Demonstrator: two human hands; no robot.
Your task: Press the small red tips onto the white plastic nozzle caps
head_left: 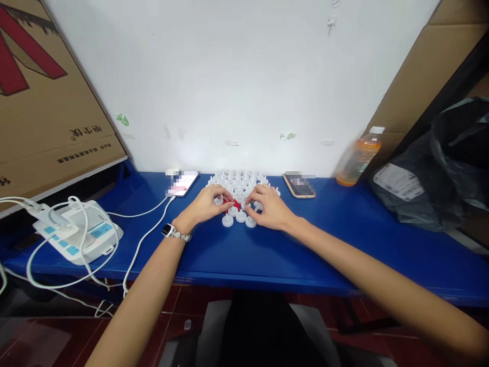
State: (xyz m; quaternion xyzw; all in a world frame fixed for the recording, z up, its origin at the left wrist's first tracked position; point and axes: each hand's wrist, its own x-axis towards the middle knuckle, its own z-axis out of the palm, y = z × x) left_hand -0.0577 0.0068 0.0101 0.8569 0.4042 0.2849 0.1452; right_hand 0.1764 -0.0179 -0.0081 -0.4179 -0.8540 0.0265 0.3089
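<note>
Left hand (211,204): curved over the red bits (237,205), with thumb and forefinger brought close together; whether anything is pinched cannot be told.
Right hand (270,206): set among the white caps (239,186), fingers bent and thumb turned inward; whether a cap is gripped cannot be told.
White caps: bunched on the blue table (275,260), between the hands and back toward the wall (229,92); stems are mostly pointed up.
Red bits: gathered between the two hands, partly ringed by caps.
Watch (175,232): strapped on the left wrist.
Cabled phone (186,182): laid left of the caps, joined to a white cable (133,255).
Cased phone (300,184): laid right of the caps, near the wall.
Bottle (359,158): placed farther right, beside a wrapped bag (420,173).
Power strip (105,232): placed at the left, crossed by looped cables.
</note>
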